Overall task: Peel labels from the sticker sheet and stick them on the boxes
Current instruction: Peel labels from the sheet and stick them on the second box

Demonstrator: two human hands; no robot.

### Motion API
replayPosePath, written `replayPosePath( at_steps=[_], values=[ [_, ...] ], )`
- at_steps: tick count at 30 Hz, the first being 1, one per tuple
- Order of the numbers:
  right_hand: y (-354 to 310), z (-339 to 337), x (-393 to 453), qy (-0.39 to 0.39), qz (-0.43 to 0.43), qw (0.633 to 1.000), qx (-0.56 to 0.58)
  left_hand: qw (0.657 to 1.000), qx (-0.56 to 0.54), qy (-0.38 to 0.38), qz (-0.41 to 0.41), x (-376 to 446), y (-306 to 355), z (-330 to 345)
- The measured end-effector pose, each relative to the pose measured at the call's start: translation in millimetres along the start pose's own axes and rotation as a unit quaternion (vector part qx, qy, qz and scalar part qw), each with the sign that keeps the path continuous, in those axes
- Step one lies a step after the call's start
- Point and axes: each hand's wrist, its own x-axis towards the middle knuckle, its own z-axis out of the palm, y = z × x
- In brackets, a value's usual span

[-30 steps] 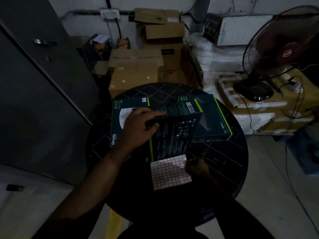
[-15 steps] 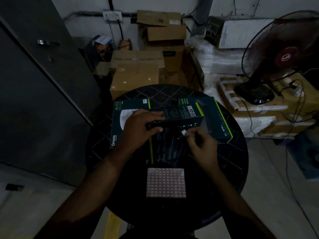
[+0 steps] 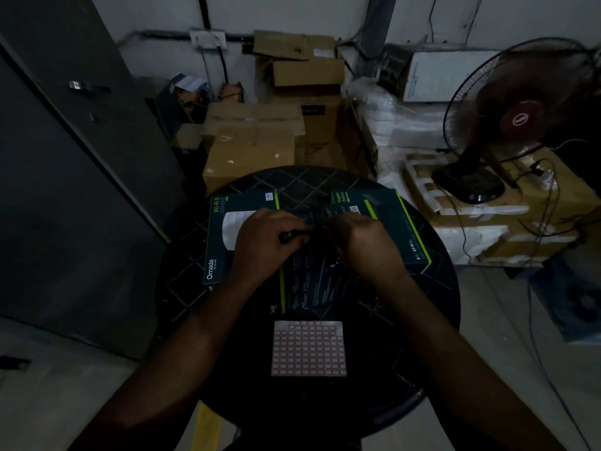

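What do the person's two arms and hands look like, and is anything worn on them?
Both forearms are bare to the frame's lower edge: no sleeves, gloves, watch or rings show in the dim light. The left hand and right hand are uncovered.

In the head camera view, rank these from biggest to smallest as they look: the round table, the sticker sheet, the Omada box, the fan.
1. round table
2. fan
3. Omada box and sticker sheet: look alike; the box is partly hidden by the left hand.
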Motion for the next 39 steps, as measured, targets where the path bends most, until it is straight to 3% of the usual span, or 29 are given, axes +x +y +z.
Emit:
replayPosePath(
  at_steps=[6,14,18,22,26,33,39],
  values=[
    [-12,-5,5,0.001,-0.056,0.993,-0.102,1.000,0.010,0.006,-0.013,1,-3,2],
    [-13,-7,16,-0.044,-0.096,0.990,-0.092,1.000,0.018,-0.003,-0.012,1,-9,4],
    [-8,-16,19,-0.087,-0.084,0.990,-0.068,1.000,0.009,-0.018,-0.016,2,-15,8],
    [11,-25,22,-0.115,-0.029,0.990,0.079,1.000,-0.014,-0.015,-0.012,2,-17,10],
    [24,-21,25,-0.103,0.057,0.969,0.216,1.000,-0.019,-0.003,0.001,3,-16,9],
    [32,-4,25,-0.048,-0.026,0.983,0.175,1.000,-0.025,-0.003,0.000,2,-17,10],
    [26,14,9,0.035,-0.137,0.989,0.052,1.000,-0.015,0.016,0.000,7,-14,7]
  ],
)
